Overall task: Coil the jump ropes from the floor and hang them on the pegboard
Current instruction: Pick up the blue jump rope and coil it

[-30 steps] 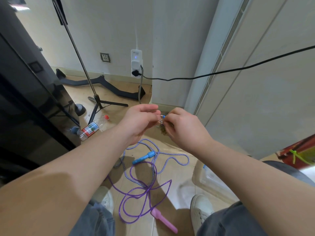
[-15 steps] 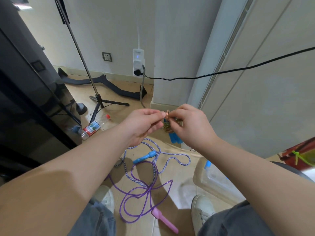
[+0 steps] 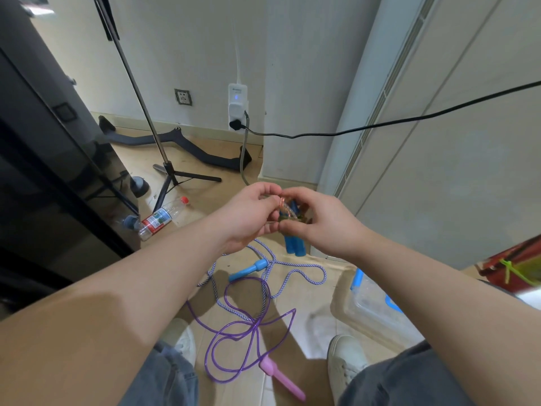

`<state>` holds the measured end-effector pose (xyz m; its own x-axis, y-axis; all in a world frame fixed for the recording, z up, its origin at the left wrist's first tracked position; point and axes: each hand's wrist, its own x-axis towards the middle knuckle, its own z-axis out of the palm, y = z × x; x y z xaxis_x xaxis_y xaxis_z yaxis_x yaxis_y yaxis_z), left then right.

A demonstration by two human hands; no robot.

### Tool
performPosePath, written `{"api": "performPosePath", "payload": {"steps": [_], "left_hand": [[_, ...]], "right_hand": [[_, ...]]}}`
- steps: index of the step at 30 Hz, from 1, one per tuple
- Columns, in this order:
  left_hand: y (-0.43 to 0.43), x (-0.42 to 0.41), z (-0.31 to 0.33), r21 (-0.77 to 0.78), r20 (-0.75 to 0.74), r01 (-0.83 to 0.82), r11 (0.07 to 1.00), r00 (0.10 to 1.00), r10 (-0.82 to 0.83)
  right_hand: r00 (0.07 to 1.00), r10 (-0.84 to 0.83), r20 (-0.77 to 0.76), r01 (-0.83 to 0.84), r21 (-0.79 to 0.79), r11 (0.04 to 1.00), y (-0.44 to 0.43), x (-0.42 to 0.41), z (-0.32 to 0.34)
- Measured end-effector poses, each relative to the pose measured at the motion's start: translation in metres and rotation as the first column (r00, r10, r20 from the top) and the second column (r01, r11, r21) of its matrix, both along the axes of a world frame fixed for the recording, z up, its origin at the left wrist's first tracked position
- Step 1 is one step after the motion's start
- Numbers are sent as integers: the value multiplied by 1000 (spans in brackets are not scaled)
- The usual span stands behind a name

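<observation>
left hand (image 3: 248, 213), right hand (image 3: 323, 222) — pinching rope (image 3: 286, 210)

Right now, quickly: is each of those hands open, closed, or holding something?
The left hand pinches a loop of the clear rope.
The right hand grips the same coiled rope, and its blue handles hang below.
</observation>
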<state>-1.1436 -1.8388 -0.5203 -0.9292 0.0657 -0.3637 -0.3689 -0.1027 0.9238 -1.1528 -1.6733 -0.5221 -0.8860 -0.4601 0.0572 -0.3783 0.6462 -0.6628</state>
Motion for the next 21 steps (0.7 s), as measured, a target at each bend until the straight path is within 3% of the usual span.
{"api": "performPosePath", "payload": {"steps": [4,11,15,21], "left_hand": [[2,-4,0,-21,-13,-111,994,994,111],[3,-7,0,-119,-31,-129,984,991,126],[3,-7,-2,-230,-55,-129,965,991,120],[4,-3,-6,-241,-58,-186,953,983,177]], "right_hand": [[999,-46,-27,43,-91,995,-8,4,3],[994,94,47,-91,-54,994,-12,8,12],[988,154,-11,-154,36,987,-12,9,13],[931,336,-144,-307,192,932,-12,16,6]]}}
